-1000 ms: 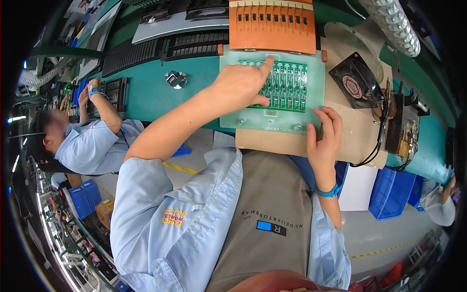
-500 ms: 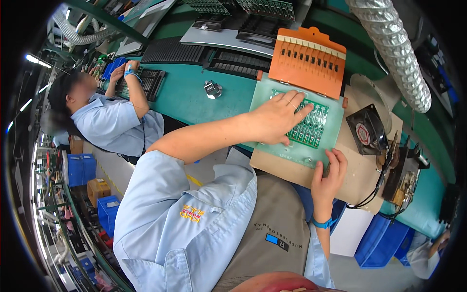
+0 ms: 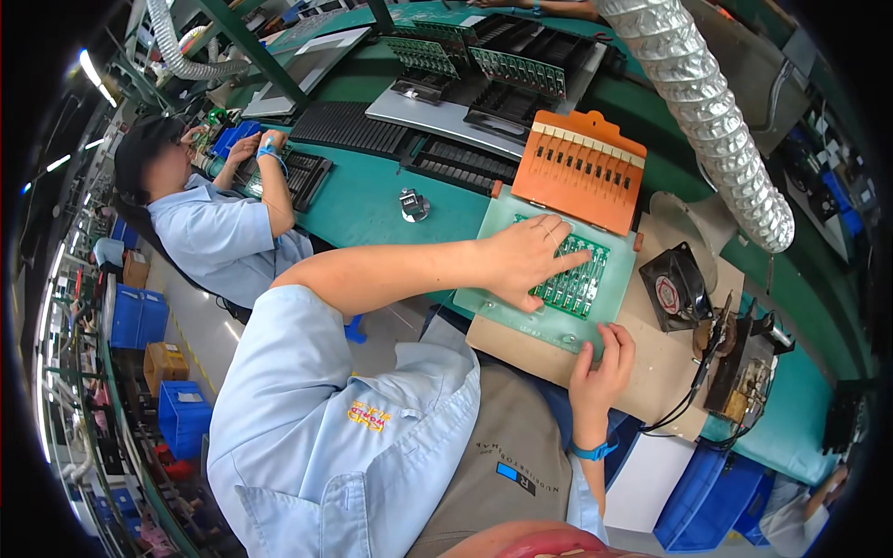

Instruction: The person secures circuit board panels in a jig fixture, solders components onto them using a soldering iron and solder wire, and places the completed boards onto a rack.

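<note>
A light-green fixture plate (image 3: 474,279) carries a green circuit board panel (image 3: 575,296) with several rows of small parts. My left hand (image 3: 526,260) lies over the left part of the panel, fingers spread and palm down, hiding what is beneath it. At the plate's near right corner rests my right hand (image 3: 603,367), its fingers loosely bent and the thumb apart, with nothing visible between them. Hinged to the plate's far edge, an orange lid (image 3: 579,172) stands raised, showing a row of dark pads along its inner face.
Right of the fixture stand a black fan (image 3: 674,286) and a soldering-type device with cables (image 3: 739,381). A silver duct (image 3: 698,112) hangs above. Circuit boards in black racks (image 3: 516,70) stand behind. A small metal-and-black object (image 3: 414,205) sits left; a co-worker (image 3: 209,214) works farther left.
The whole view has shifted, so the bench sits lower in the picture. My left hand stays over the circuit board panel and my right hand stays at the plate's corner.
</note>
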The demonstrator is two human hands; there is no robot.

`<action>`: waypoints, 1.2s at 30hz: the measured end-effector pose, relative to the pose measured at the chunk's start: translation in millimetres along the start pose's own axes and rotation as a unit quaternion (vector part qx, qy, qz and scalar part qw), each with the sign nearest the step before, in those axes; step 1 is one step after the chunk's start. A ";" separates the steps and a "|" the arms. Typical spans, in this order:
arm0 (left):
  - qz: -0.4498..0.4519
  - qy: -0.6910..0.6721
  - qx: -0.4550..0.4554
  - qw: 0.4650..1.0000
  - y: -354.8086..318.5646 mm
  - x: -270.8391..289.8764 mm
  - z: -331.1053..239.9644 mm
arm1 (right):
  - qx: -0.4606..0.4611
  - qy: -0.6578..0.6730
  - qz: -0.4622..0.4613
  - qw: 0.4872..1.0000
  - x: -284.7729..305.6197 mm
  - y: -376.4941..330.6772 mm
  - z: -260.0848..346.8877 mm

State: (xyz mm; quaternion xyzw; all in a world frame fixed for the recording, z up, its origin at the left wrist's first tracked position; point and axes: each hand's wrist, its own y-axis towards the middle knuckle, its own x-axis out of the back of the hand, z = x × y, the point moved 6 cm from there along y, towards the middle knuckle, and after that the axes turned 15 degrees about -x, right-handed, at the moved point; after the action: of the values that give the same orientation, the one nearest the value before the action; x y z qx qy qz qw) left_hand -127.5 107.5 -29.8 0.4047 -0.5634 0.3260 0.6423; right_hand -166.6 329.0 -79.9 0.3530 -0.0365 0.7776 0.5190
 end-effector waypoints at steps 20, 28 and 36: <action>-0.039 -0.080 -0.019 0.996 -4.9 19.4 24.9 | 0.013 0.010 -0.006 1.000 -0.1 -3.9 -1.9; -0.176 -0.287 0.020 0.941 -47.5 54.7 53.3 | -0.006 0.017 -0.004 1.000 -0.8 -4.1 -3.1; -0.363 -0.675 0.154 0.624 -173.3 74.9 95.1 | 0.018 -0.011 -0.010 1.000 -4.5 -4.0 -2.0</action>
State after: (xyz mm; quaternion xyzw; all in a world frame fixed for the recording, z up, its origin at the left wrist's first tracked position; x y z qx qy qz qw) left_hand -8.1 -59.3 21.3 0.7758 -0.5879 -0.2160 0.0766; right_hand -163.4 328.1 -85.3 0.3711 -0.0245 0.7689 0.5201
